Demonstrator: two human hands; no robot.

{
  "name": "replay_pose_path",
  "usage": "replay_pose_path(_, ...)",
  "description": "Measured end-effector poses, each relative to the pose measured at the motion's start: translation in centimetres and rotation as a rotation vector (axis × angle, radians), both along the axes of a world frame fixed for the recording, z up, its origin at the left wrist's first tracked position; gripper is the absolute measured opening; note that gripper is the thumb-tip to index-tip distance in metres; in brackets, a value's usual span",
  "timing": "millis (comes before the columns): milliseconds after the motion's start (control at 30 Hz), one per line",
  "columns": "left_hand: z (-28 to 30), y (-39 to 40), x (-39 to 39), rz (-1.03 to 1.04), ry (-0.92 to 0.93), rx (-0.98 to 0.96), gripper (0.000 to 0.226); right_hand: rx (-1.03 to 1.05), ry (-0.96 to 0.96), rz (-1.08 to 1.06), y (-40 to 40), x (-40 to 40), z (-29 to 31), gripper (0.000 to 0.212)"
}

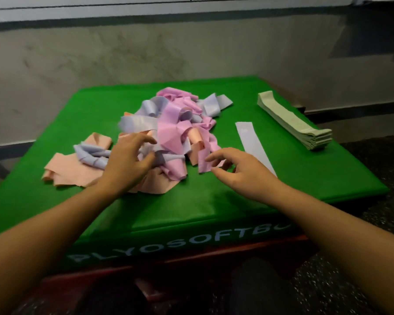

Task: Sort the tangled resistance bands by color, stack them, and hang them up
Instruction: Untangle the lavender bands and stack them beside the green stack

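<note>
A person's two bare forearms reach forward over a bright green padded box top (282, 178) with pale lettering along its near face. In the middle of the top lies one tangled heap of flat stretchy resistance bands (168, 133) in three colours: pink, peach and pale lavender-blue. The bands are looped and twisted through each other, so how many there are of each colour cannot be told. A peach band with a curled lavender band on it spreads out from the heap's left side. The left hand (127, 162) is over the near left part of the heap, fingers curled and spread, thumb apart from them; its fingertips are in among the bands, but whether they grip one cannot be told. The right hand (237, 171) is at the heap's near right edge, fingers loosely bent and apart, the fingertips touching or just over a pink band end; no grip shows. Just right of that hand, one single pale lavender-blue band (253, 144) lies flat and straight on the green top, by itself. Further right, near the far right corner, sits one neat stack of pale green bands (291, 120); its near end shows several layers, too fine to count.
</note>
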State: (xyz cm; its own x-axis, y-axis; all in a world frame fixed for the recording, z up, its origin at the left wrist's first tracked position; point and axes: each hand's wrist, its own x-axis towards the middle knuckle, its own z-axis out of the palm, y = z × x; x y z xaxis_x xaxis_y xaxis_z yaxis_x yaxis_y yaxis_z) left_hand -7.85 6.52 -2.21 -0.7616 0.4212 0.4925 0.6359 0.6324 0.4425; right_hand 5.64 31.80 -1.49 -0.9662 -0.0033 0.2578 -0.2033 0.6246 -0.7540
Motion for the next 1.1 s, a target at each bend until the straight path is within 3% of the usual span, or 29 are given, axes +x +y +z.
replay_pose_path(233,-4.0,-2.2,0.2,0.022,-0.057,-0.025,0.044,0.127,-0.020,0.020,-6.1,-5.6,1.1,0.021)
replay_pose_path(467,-5.2,-1.9,0.1,0.012,0.144,-0.282,0.061,0.482,-0.148,-0.183,-8.0,-9.5,-1.2,0.022)
replay_pose_path(600,-4.9,-1.8,0.0,0.023,0.055,-0.299,0.063,0.474,0.115,-0.127,-7.4,-8.7,-2.2,0.016)
replay_pose_path(667,-4.7,-1.9,0.2,0.028,0.041,-0.280,0.067,0.466,0.213,-0.052,-7.1,-7.6,-2.2,0.023)
replay_pose_path(733,-4.6,-1.9,0.3,0.028,0.031,-0.262,0.068,0.350,0.207,-0.021,-6.8,-6.5,-1.9,0.024)
replay_pose_path(800,-4.6,-1.9,0.3,0.031,0.025,-0.266,0.069,0.137,0.180,-0.052,-6.5,-5.7,-1.2,0.009)
replay_pose_path(967,-4.5,-2.0,0.3,0.048,0.062,-0.277,0.067,-0.453,-0.027,-0.273,-6.7,-4.8,1.4,0.020)
replay_pose_path(1100,-4.9,-2.1,0.6,0.068,0.173,-0.305,0.065,-0.849,-0.157,-0.357,-7.3,-5.1,2.9,0.011)
